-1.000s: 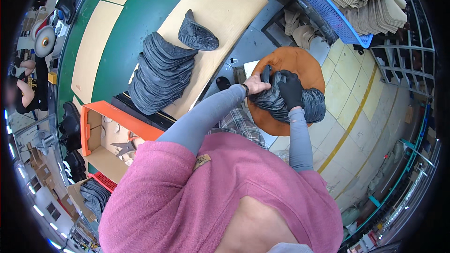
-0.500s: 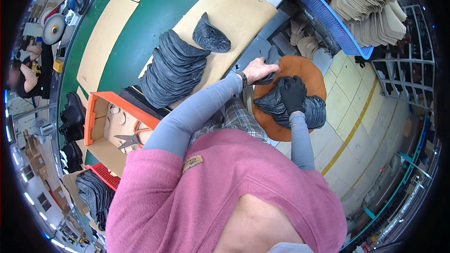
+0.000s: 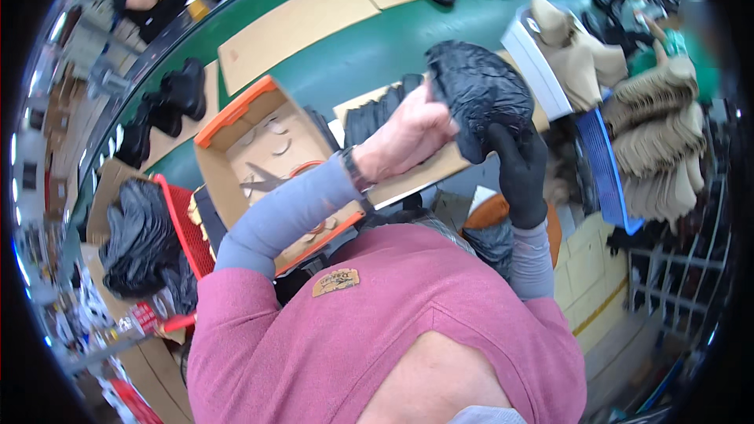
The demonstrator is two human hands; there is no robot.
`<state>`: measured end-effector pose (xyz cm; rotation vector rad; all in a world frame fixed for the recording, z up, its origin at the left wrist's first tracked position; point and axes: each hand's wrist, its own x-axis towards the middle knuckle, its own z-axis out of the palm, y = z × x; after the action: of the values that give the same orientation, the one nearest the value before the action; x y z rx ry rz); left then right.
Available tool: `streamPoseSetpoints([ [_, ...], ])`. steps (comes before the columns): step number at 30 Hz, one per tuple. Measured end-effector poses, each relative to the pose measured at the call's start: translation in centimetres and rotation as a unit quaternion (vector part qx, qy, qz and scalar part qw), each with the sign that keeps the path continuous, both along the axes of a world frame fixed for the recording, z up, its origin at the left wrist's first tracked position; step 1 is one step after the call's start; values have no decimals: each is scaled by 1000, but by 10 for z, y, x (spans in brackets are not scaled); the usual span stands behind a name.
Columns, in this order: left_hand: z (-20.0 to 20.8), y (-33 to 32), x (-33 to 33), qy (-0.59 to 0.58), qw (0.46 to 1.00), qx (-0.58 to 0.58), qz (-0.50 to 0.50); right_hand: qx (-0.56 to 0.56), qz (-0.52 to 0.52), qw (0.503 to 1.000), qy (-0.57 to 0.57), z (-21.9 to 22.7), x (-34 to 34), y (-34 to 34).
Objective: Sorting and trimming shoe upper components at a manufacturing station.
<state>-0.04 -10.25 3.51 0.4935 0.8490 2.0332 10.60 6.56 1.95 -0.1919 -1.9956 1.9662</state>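
Note:
A black crinkled leather shoe upper [image 3: 483, 86] is held up over the near edge of the bench. My left hand [image 3: 408, 135], bare and with a watch at the wrist, is closed at its left edge. From below, my right hand [image 3: 520, 169] in a black glove grips its lower side. Behind my left hand a row of similar dark uppers [image 3: 369, 119] lies on a tan board [image 3: 416, 177]. More dark pieces [image 3: 493, 245] rest on the round brown stool [image 3: 554, 228], partly hidden by my right forearm.
An orange-rimmed box [image 3: 236, 122] with scissors [image 3: 265, 179] sits left of my left arm. Beyond it stand black boots [image 3: 184, 90]. A red basket [image 3: 184, 220] is at the left. To the right are a white bin [image 3: 538, 63] and a blue basket [image 3: 609, 169] near stacked beige pieces [image 3: 660, 141].
My view has turned. Both hands have come up from the brown stool to above the bench edge, and the black upper is now raised between them.

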Motion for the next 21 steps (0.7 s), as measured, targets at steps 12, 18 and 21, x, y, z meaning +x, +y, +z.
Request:
streamPoseSetpoints([
  [12,32,-200,47,515,603,-406,456,246,274,894,253,58,-116,-150],
  [18,6,-213,76,548,307,-472,619,-8,502,864,-44,44,-103,-207],
  [21,1,-224,88,601,166,-570,535,117,514,846,85,37,-103,-224],
])
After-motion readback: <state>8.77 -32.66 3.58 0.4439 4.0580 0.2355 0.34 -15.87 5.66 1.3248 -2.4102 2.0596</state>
